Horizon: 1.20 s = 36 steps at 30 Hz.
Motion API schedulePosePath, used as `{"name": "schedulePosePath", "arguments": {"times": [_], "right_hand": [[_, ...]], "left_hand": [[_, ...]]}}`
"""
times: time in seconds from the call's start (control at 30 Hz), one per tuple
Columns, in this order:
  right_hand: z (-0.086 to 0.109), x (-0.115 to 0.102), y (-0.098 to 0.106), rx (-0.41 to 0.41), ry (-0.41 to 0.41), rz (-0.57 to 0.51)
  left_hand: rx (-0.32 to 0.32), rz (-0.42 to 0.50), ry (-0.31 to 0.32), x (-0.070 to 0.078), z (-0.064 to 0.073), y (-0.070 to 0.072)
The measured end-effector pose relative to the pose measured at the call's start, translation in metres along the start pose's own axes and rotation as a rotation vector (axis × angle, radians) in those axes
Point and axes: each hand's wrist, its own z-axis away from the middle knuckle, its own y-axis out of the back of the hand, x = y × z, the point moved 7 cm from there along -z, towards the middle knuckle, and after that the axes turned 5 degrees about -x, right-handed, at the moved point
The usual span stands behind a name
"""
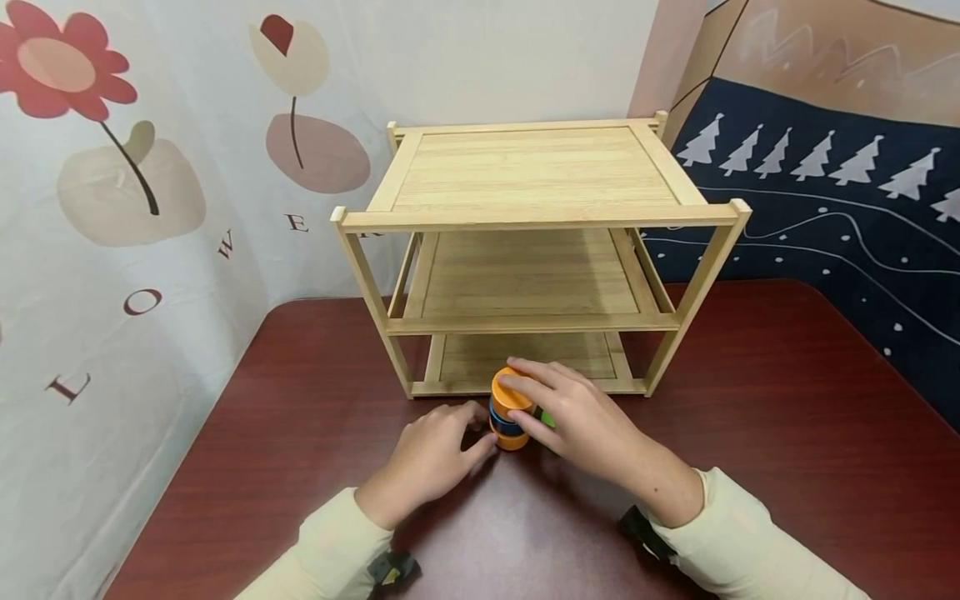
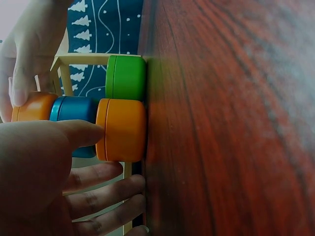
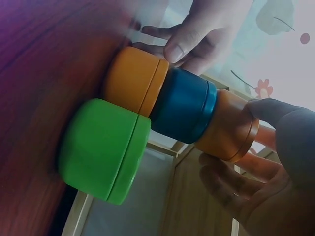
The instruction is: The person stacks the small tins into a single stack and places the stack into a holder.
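Observation:
Three small round lidded tins stand stacked upright: a lower orange tin (image 2: 125, 130), a blue tin (image 3: 182, 105) in the middle and an upper orange tin (image 1: 512, 393). A green tin (image 3: 103, 150) stands on the table beside the lower one, mostly hidden in the head view. My right hand (image 1: 585, 417) holds the upper orange tin from the right, thumb on one side and fingers on the other. On the left, my left hand (image 1: 435, 454) touches the lower tin near its lid with the thumb; its other fingers extend loosely beside the stack.
Just behind the tins is a three-level wooden shelf rack (image 1: 540, 218), its lowest board (image 1: 472, 358) close to the table. The dark red tabletop (image 1: 300, 400) extends to both sides. Printed cloths (image 1: 225, 167) hang behind.

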Motion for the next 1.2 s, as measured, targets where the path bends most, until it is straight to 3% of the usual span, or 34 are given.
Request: {"name": "schedulePosePath", "arguments": {"times": [0.77,1.2], "right_hand": [[0.0008,-0.0003,-0.004,-0.014,-0.004,0.015],[0.0017,0.0007,0.0044,-0.007,-0.025,0.015]], "left_hand": [[-0.009,0.003,-0.008,0.0006,0.0006,0.0005],[-0.005,0.009,-0.008,0.0003,0.0007,0.0002]]}}
